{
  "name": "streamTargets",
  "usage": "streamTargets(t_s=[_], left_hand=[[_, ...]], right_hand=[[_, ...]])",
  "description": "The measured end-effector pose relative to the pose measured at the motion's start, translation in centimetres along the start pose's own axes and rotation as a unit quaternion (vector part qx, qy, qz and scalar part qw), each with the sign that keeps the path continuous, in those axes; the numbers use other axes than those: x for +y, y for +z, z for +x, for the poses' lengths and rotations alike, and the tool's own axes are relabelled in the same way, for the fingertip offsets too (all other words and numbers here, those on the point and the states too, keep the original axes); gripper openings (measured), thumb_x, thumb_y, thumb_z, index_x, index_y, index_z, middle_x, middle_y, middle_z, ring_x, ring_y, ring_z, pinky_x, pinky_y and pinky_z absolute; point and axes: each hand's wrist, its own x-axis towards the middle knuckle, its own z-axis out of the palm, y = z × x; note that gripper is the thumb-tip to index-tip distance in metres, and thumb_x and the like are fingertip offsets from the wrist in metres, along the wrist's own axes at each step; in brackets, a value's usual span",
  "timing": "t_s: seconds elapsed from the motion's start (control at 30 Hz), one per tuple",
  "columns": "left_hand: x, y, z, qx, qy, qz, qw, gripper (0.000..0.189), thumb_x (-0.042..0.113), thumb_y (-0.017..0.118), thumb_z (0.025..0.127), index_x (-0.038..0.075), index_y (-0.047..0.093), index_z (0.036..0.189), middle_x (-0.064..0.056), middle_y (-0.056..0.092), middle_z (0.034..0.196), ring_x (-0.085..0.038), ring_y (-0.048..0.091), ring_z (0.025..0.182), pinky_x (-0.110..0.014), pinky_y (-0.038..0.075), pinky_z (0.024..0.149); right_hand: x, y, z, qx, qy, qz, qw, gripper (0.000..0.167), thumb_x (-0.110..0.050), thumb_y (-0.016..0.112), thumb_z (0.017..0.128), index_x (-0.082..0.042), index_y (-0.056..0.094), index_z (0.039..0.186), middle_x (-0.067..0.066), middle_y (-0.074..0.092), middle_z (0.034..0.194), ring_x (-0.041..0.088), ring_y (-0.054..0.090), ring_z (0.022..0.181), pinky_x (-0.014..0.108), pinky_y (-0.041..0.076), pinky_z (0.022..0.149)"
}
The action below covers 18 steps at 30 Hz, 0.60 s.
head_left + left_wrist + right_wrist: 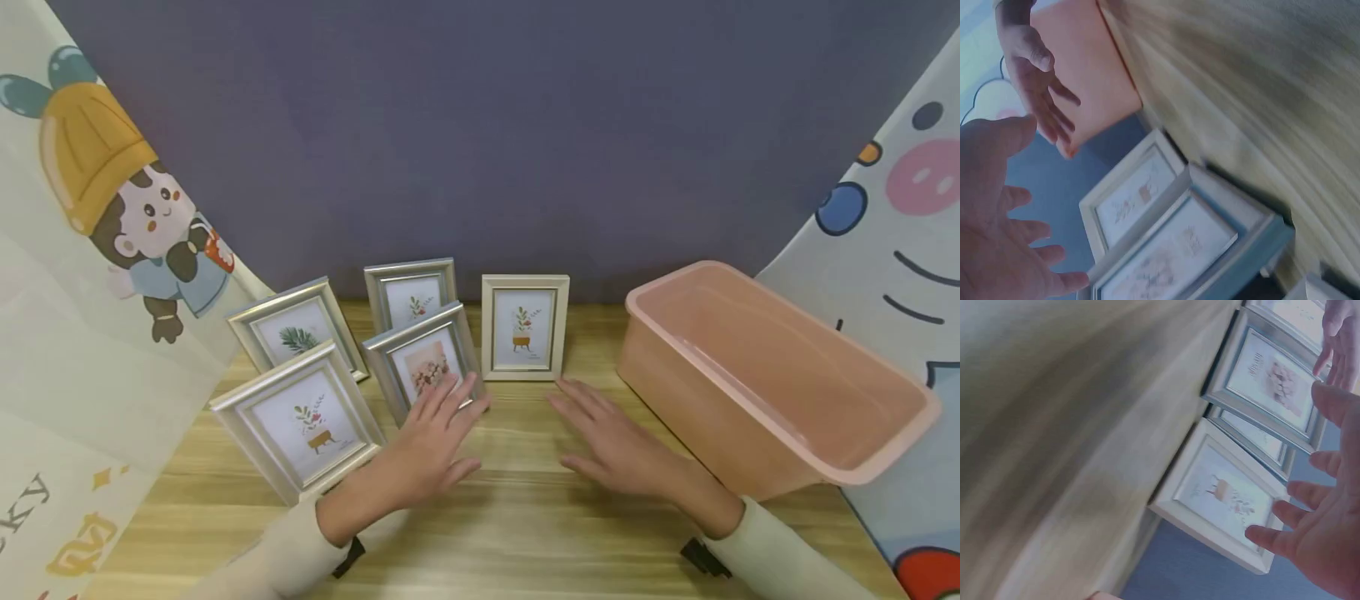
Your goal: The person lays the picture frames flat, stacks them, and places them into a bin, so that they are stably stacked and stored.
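Note:
My left hand point(423, 454), fingers spread, hovers in front of a silver picture frame with a pink flower print point(429, 367); the left wrist view shows nothing in its grasp. My right hand point(618, 442) is held out with loose fingers near the lower right corner of a cream picture frame with a potted plant print point(522, 327), and it holds nothing. Behind the flower frame stands another silver frame point(411, 292), partly covered. To the left are a frame with a green leaf print point(296, 329) and, before it, a silver frame with a potted plant print point(303, 421).
A pink plastic bin point(750, 417) stands at the right on the wooden table point(510, 542). A dark blue panel point(525, 142) rises behind. Cartoon-printed sheets flank the table at the left point(60, 317) and right point(885, 275).

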Motion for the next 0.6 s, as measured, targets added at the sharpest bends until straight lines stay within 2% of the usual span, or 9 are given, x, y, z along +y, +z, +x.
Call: streamTargets(t_s=[0.1,0.17,0.27,0.33,0.4,0.5,0.6], left_hand=[[-0.8,-0.5,-0.3,0.073,0.013,-0.005,0.9972,0.081,0.033,0.078,0.088,0.008,0.039,0.155,-0.023,0.031,0.163,-0.045,0.036,0.147,-0.066,0.036,0.116],[-1.4,-0.8,-0.5,0.131,0.020,-0.011,0.9911,0.075,0.026,0.079,0.086,0.005,0.046,0.149,-0.023,0.040,0.158,-0.043,0.043,0.141,-0.063,0.041,0.113],[-2.2,-1.3,-0.8,0.217,0.017,-0.039,0.9753,0.062,0.016,0.078,0.083,0.001,0.056,0.139,-0.022,0.050,0.149,-0.041,0.051,0.133,-0.056,0.046,0.111],[-2.6,-1.6,-1.0,0.260,0.000,-0.063,0.9635,0.055,0.011,0.075,0.083,-0.001,0.059,0.135,-0.022,0.053,0.145,-0.040,0.053,0.129,-0.049,0.047,0.110],[-3.0,-1.9,-1.4,0.293,-0.025,-0.089,0.9517,0.053,0.006,0.073,0.083,-0.003,0.060,0.134,-0.024,0.054,0.142,-0.039,0.053,0.127,-0.037,0.046,0.113],[-3.3,-2.0,-1.9,0.323,-0.070,-0.118,0.9363,0.055,0.003,0.073,0.083,-0.005,0.057,0.135,-0.028,0.050,0.143,-0.040,0.051,0.130,-0.020,0.036,0.118],[-3.3,-1.7,-2.3,0.340,-0.108,-0.133,0.9246,0.062,0.001,0.074,0.082,-0.006,0.052,0.139,-0.030,0.043,0.148,-0.043,0.045,0.136,-0.014,0.025,0.121]], right_hand=[[0.0,-0.4,0.8,0.020,0.005,0.024,0.9995,0.083,-0.033,0.077,0.091,-0.014,0.034,0.159,0.019,0.038,0.159,0.039,0.045,0.141,0.057,0.049,0.108],[0.0,-0.8,1.3,0.022,0.020,0.051,0.9982,0.082,-0.033,0.075,0.093,-0.019,0.031,0.161,0.019,0.041,0.156,0.038,0.049,0.138,0.056,0.053,0.103],[-0.1,-1.4,2.2,0.022,0.041,0.108,0.9931,0.078,-0.031,0.071,0.097,-0.022,0.029,0.161,0.018,0.043,0.154,0.038,0.051,0.136,0.058,0.052,0.102],[-0.2,-1.8,2.8,0.034,0.045,0.138,0.9888,0.074,-0.029,0.070,0.098,-0.021,0.031,0.160,0.017,0.045,0.152,0.037,0.053,0.134,0.060,0.052,0.103],[-0.3,-2.1,3.6,0.056,0.036,0.159,0.9851,0.071,-0.024,0.071,0.097,-0.017,0.036,0.158,0.016,0.049,0.147,0.034,0.056,0.130,0.058,0.053,0.101],[-0.3,-2.3,4.9,0.093,0.017,0.182,0.9788,0.067,-0.015,0.072,0.095,-0.011,0.042,0.154,0.015,0.054,0.140,0.028,0.058,0.120,0.052,0.057,0.095],[-0.3,-2.4,6.3,0.114,0.009,0.218,0.9693,0.062,-0.008,0.071,0.095,-0.010,0.046,0.152,0.015,0.055,0.137,0.024,0.058,0.112,0.045,0.060,0.088]])
